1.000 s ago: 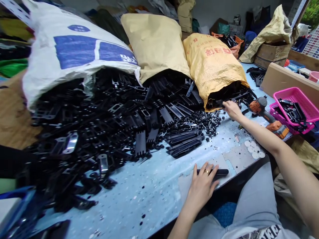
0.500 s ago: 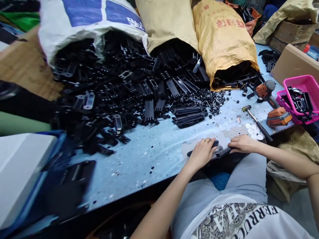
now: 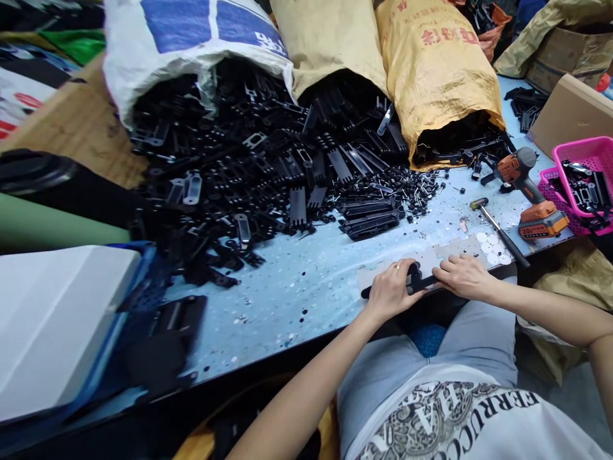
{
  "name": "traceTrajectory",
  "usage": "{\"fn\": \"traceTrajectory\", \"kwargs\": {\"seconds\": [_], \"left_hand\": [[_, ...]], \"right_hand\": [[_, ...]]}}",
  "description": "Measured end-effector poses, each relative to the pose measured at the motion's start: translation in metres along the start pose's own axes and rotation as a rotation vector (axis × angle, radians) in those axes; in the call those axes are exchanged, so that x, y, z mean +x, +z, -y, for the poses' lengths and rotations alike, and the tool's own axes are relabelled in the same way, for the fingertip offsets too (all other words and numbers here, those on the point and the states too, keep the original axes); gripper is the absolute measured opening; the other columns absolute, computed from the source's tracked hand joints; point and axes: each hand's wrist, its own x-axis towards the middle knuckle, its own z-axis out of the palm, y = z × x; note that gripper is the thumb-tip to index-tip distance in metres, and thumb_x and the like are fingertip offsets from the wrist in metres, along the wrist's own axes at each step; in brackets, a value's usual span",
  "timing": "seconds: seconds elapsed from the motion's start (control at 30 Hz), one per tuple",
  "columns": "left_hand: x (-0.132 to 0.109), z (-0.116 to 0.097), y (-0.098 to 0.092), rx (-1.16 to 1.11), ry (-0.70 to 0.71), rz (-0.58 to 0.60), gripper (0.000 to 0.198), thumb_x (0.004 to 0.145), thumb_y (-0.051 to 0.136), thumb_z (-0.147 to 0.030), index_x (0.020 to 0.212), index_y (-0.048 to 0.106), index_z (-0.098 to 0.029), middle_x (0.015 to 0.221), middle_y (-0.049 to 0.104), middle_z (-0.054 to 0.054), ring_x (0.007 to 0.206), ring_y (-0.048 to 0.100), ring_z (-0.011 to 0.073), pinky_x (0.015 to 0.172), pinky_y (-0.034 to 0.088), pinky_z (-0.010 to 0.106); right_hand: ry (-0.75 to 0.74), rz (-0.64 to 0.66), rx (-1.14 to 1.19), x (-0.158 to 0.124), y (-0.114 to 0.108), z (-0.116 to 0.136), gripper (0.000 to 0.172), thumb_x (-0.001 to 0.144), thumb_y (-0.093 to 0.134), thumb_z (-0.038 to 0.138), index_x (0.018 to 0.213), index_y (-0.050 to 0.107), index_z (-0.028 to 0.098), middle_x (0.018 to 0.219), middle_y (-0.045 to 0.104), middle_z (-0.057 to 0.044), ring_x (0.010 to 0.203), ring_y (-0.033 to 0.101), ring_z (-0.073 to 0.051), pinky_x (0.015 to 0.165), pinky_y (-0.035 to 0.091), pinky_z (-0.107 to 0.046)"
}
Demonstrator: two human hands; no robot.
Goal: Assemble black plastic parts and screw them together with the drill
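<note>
At the table's front edge, my left hand (image 3: 393,289) is closed over a long black plastic part (image 3: 416,276), whose ends show on both sides of the fingers. My right hand (image 3: 460,276) grips the right end of a dark bar (image 3: 428,282) that meets this part between my hands. Fingers hide much of both pieces, so how they join cannot be made out. Beneath them lies a pale flat sheet (image 3: 366,276). Beyond my hands is a small stack of long black parts (image 3: 370,218).
A large heap of black parts (image 3: 230,172) spills from a white sack (image 3: 119,76), a tan sack (image 3: 330,38) and a yellow sack (image 3: 440,83). To the right lie a hammer (image 3: 498,230), a cordless drill (image 3: 534,191) and a pink basket (image 3: 558,153). White discs (image 3: 493,248) sit beside my right hand.
My hands have come closer together, and the black pieces between them now meet at a different angle. The left thumb has moved under the near side. The view has shifted slightly left.
</note>
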Motion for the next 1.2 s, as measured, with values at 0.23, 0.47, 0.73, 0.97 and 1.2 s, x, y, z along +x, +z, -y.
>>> {"fn": "traceTrajectory", "kwargs": {"seconds": [0.23,0.47,0.73,0.97,1.2], "left_hand": [[-0.005,0.006,0.008,-0.026,0.106,-0.099,0.038,0.078,0.059,-0.045,0.106,0.051,-0.02,0.094,0.065,0.007,0.088,0.063,0.0218,0.071,0.048,0.031],[-0.002,0.001,0.015,0.064,0.101,-0.045,0.04,0.078,0.057,-0.052,0.101,0.054,-0.02,0.089,0.065,0.006,0.082,0.062,0.021,0.067,0.047,0.03],[0.068,0.013,0.01,0.17,0.083,-0.034,0.036,0.088,0.043,-0.035,0.121,0.052,-0.023,0.118,0.057,0.011,0.114,0.047,0.0259,0.087,0.041,0.039],[0.148,0.017,-0.006,0.231,-0.036,-0.021,0.025,0.079,0.041,-0.004,0.082,0.065,-0.01,0.089,0.065,0.016,0.095,0.055,0.0259,0.081,0.042,0.039],[0.043,0.031,-0.031,-0.464,-0.362,-0.415,0.025,0.078,0.056,-0.034,0.093,0.065,-0.015,0.087,0.064,0.007,0.075,0.059,0.0162,0.072,0.047,0.03]], "right_hand": [[-0.076,0.013,-0.042,0.004,-0.014,-0.006,0.031,0.098,0.031,0.036,0.103,0.055,0.017,0.09,0.059,-0.008,0.082,0.052,-0.018,0.064,0.029,-0.029],[-0.108,-0.011,-0.043,0.005,0.006,-0.021,0.036,0.097,0.03,0.043,0.102,0.056,0.018,0.09,0.06,-0.008,0.08,0.052,-0.017,0.064,0.029,-0.028],[-0.061,-0.079,0.269,0.011,0.035,-0.059,0.036,0.093,0.042,0.045,0.105,0.064,0.019,0.105,0.064,-0.008,0.096,0.055,-0.019,0.081,0.036,-0.031],[0.272,-0.15,0.178,0.118,0.02,-0.095,0.029,0.094,0.041,0.022,0.116,0.057,0.016,0.112,0.061,-0.01,0.105,0.053,-0.02,0.087,0.039,-0.028],[0.278,-0.082,0.181,0.122,0.039,-0.101,0.033,0.088,0.039,0.012,0.116,0.056,0.015,0.107,0.061,-0.012,0.096,0.056,-0.022,0.081,0.041,-0.03]]}}
